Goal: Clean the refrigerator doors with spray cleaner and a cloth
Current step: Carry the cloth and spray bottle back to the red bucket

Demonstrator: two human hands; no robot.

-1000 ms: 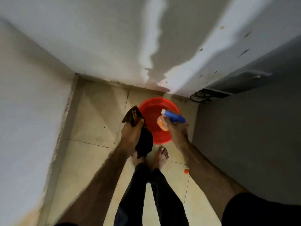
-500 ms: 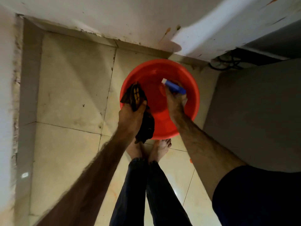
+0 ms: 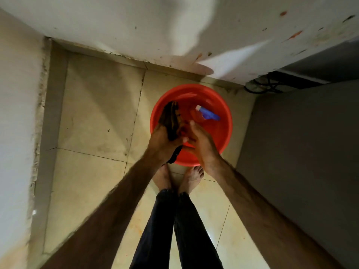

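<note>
My left hand [image 3: 165, 138] is closed on the dark cloth [image 3: 173, 121], fingers wrapped around it, above the left rim of the red basin [image 3: 223, 136]. My right hand [image 3: 202, 144] is open, fingers spread, holding nothing, touching the left hand. The spray bottle [image 3: 206, 114], blue-headed, lies inside the basin. The basin stands on the tiled floor [image 3: 93, 117], beside the grey refrigerator [image 3: 301, 142].

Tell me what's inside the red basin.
The red basin holds the spray bottle, lying loose. The left hand grips the cloth over its rim. Both hands hide part of the bottom.
</note>
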